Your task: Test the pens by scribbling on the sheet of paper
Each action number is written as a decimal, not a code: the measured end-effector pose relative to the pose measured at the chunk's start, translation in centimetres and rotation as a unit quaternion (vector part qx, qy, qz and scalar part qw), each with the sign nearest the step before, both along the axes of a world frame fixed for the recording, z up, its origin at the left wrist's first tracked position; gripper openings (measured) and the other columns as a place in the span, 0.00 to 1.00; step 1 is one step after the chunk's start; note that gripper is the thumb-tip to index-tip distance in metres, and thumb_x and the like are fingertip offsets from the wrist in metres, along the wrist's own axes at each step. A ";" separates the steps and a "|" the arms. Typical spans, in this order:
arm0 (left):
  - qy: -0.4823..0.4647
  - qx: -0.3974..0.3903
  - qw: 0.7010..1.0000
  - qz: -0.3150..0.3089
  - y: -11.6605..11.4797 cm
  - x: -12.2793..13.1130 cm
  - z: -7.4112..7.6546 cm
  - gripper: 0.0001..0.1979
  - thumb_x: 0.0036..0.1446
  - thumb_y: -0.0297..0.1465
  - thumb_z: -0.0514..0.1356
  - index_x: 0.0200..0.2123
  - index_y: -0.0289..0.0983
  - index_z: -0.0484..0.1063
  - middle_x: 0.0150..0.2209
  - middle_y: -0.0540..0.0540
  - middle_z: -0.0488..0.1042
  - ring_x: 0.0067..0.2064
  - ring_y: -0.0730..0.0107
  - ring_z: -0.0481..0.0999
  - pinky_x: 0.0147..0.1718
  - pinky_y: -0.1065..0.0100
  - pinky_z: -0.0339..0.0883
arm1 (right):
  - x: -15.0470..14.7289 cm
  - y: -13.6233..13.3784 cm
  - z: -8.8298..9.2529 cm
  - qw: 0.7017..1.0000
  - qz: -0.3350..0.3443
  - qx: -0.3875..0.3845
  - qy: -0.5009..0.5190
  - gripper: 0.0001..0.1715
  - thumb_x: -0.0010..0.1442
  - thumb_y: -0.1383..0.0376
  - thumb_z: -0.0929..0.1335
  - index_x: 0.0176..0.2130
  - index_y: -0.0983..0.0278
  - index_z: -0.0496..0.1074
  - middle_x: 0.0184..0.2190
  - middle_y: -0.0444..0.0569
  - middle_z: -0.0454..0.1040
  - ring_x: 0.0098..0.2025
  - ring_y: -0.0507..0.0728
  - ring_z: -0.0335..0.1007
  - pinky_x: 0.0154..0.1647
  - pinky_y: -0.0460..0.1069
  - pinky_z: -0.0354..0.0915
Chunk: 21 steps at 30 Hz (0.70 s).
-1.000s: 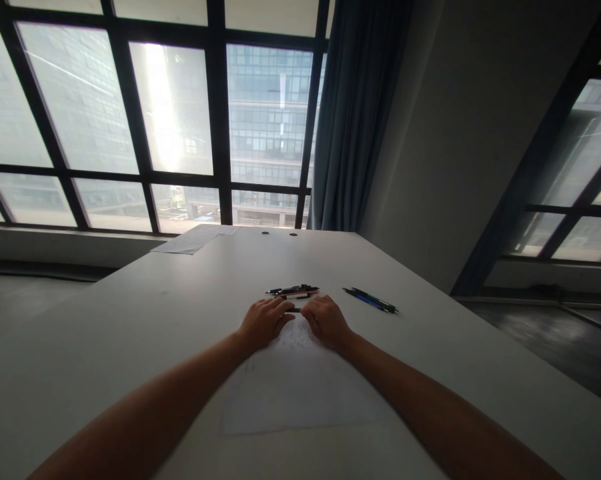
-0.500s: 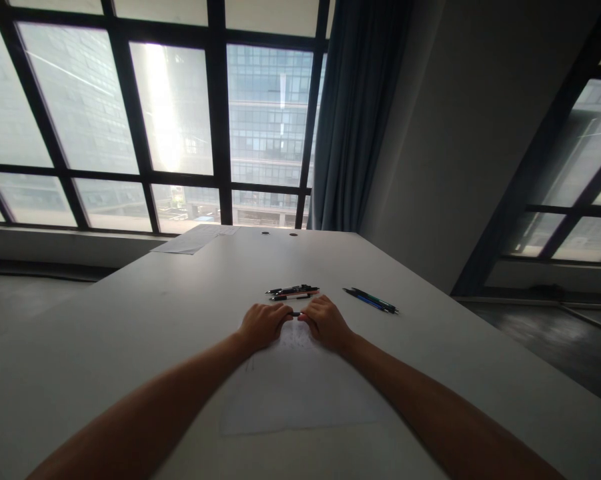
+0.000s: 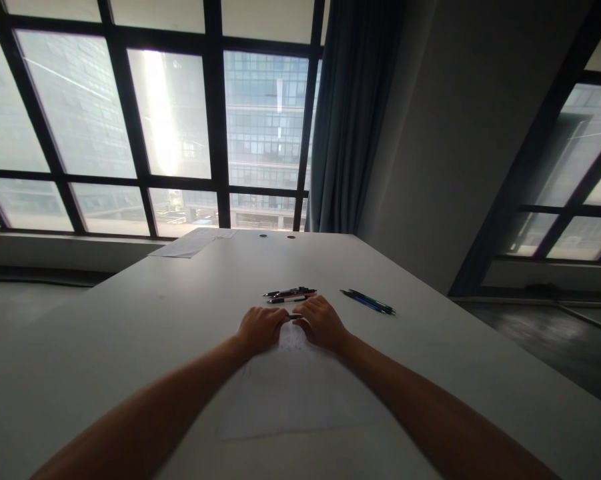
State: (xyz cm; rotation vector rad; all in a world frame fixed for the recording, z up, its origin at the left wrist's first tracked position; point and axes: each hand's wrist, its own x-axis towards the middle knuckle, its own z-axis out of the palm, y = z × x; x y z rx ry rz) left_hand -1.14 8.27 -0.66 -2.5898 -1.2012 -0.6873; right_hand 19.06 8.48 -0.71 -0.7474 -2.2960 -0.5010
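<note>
Between my two hands is a dark pen (image 3: 294, 317), held roughly level above the top part of a white paper (image 3: 300, 393) with faint marks. My left hand (image 3: 263, 329) is closed on the pen's left end. The fingers of my right hand (image 3: 321, 322) are wrapped round its right end. Just beyond them, several black pens (image 3: 287, 294) lie together, partly hidden by my right hand. A blue pen and a dark green pen (image 3: 373, 301) lie side by side to the right.
Other papers (image 3: 190, 244) lie at the far left of the white table (image 3: 130, 320). Two small dark round discs (image 3: 291, 237) are at its far edge. Behind stand large windows and a blue curtain (image 3: 337, 133).
The view has shifted slightly. My right fingers have moved a little to the left along the pen, and the gap between my hands is narrower.
</note>
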 end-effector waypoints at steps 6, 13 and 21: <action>-0.003 0.000 1.000 0.003 0.2 -0.2 -0.1 0.13 0.64 0.34 0.49 0.41 0.42 0.74 0.36 0.47 0.80 0.33 0.64 0.78 0.30 0.68 0.66 | -0.1 -0.2 -0.1 0.998 -0.036 -0.045 0.035 0.22 0.69 0.58 0.57 0.30 0.65 0.69 0.27 0.51 0.73 0.33 0.56 0.66 0.41 0.53 0.59; -0.020 -0.007 1.000 0.011 0.2 -0.2 -0.3 0.13 0.64 0.34 0.49 0.40 0.41 0.74 0.36 0.45 0.79 0.34 0.64 0.78 0.32 0.68 0.66 | 0.1 0.0 -0.5 0.994 -0.034 -0.088 0.063 0.15 0.65 0.56 0.63 0.36 0.65 0.68 0.31 0.50 0.73 0.35 0.57 0.68 0.40 0.52 0.60; -0.017 -0.011 1.000 0.010 0.1 0.0 -0.1 0.13 0.64 0.34 0.49 0.40 0.41 0.74 0.37 0.47 0.79 0.34 0.65 0.78 0.32 0.68 0.66 | 0.2 -0.2 -0.4 0.989 -0.037 -0.123 0.072 0.12 0.66 0.60 0.62 0.35 0.64 0.68 0.30 0.48 0.73 0.32 0.55 0.67 0.40 0.52 0.61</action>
